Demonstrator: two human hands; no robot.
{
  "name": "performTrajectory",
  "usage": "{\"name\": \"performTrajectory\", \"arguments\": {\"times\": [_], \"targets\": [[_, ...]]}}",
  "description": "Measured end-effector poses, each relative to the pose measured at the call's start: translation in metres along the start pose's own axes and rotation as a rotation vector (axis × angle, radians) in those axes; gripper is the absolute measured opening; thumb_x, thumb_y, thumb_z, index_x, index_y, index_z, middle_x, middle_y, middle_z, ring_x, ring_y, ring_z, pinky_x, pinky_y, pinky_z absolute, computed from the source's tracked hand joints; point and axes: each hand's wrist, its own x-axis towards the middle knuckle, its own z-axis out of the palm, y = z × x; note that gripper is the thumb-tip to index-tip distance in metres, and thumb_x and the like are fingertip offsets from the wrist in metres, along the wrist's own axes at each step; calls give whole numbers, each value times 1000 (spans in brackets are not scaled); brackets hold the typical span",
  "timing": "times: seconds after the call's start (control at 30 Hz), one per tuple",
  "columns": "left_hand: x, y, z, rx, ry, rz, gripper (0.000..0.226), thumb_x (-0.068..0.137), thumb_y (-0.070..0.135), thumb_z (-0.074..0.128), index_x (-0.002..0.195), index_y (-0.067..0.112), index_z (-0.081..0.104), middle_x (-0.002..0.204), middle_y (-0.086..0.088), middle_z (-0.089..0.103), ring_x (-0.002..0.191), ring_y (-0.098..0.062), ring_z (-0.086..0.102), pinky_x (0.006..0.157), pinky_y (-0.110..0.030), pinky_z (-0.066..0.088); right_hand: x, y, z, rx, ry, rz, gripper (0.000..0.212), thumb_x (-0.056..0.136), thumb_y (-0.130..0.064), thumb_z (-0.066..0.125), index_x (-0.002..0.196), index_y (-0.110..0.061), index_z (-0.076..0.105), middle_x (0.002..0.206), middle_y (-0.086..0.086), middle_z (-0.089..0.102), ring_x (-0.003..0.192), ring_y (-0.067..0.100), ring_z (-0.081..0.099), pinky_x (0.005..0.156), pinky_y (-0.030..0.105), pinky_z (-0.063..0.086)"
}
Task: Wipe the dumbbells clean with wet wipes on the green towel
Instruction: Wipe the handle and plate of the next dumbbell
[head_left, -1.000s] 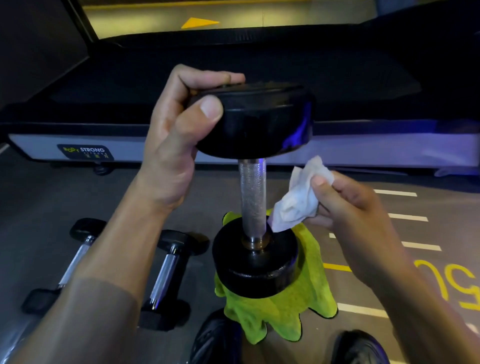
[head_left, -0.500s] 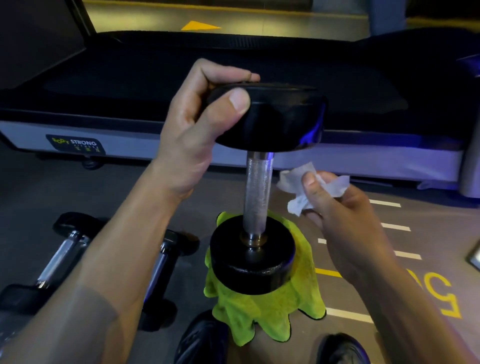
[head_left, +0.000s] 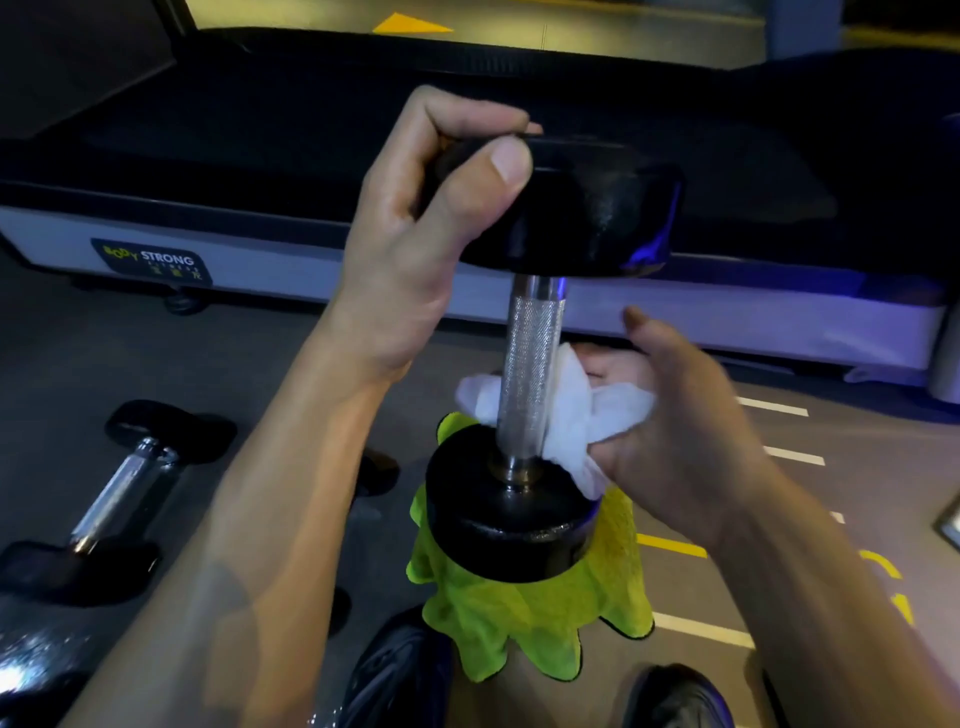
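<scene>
You've got the dumbbell (head_left: 540, 332) standing on end on the towel (head_left: 524, 618), bottom head planted right on it. Your left hand (head_left: 415, 249) is curled over the top head, thumb on the rim, keeping it upright. Your right hand (head_left: 675, 431) has the wipe (head_left: 576, 410) bunched in its fingers and pressed around the low end of the grip bar, just above the bottom head, thumb sticking out loose. So I'd say you're mid-handle on this one. Can't tell if the heads are done. Left of the towel, another dumbbell (head_left: 119, 483) lies on the floor, with more black heads near it, probably still waiting.
</scene>
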Motion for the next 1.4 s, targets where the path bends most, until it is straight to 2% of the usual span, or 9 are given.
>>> {"name": "performTrajectory", "arguments": {"times": [0.27,0.5,0.63,0.73,0.87,0.97,1.2,1.3,1.4], "targets": [[-5,2,-6,-4,-30,33,33,90,35,57,114,12,56,135,-30,60,124,-47,59,100,-45,53,46,2,28,-231,-94,177,70,99,-50,19,55,-3,47,43,13,42,46,25,41,61,36,39],[-11,6,-4,-15,-56,94,30,91,31,58,114,12,56,132,-30,61,119,-40,64,97,-38,55,27,28,53,-141,457,-171,80,104,-58,36,41,-15,62,50,15,61,47,32,59,58,32,46],[-15,8,0,35,-2,136,29,91,30,62,113,13,56,127,-32,62,110,-28,66,94,-36,56,-13,54,52,-170,419,-229,61,105,-56,33,106,-17,80,94,16,79,88,24,74,76,28,56],[-16,7,2,46,30,131,29,91,31,63,113,13,57,126,-32,62,111,-41,65,93,-44,56,-21,69,46,-71,372,-165,61,96,-65,45,134,-22,67,124,15,74,121,39,66,108,56,48],[-18,10,5,21,4,136,29,90,29,63,113,14,56,126,-33,61,107,-28,65,90,-41,56,1,41,44,-96,372,-152,71,94,-57,39,95,5,73,91,29,74,84,49,69,77,44,53],[-20,14,10,-24,-53,155,31,88,27,63,114,14,54,126,-32,61,111,-26,65,93,-38,56,12,14,47,-85,224,-72,61,91,-47,39,59,3,56,47,17,55,36,26,48,53,32,39],[-19,15,18,13,5,147,31,90,28,66,115,13,57,119,-28,66,104,-25,69,88,-32,55,9,25,55,161,431,-262,64,102,-34,41,45,-17,63,51,4,59,46,19,54,51,25,44],[-20,17,20,28,24,164,32,90,26,66,117,11,56,111,-16,66,103,-12,66,88,-25,53,-6,45,61,9,441,-388,55,110,-32,34,91,-25,85,80,0,79,72,9,69,73,23,53],[-20,16,21,32,40,167,33,91,25,65,117,8,56,111,-17,66,102,-12,66,88,-24,52,-21,61,64,-25,371,-561,46,106,-24,41,150,-18,52,136,5,69,130,14,62,119,43,39]]}}
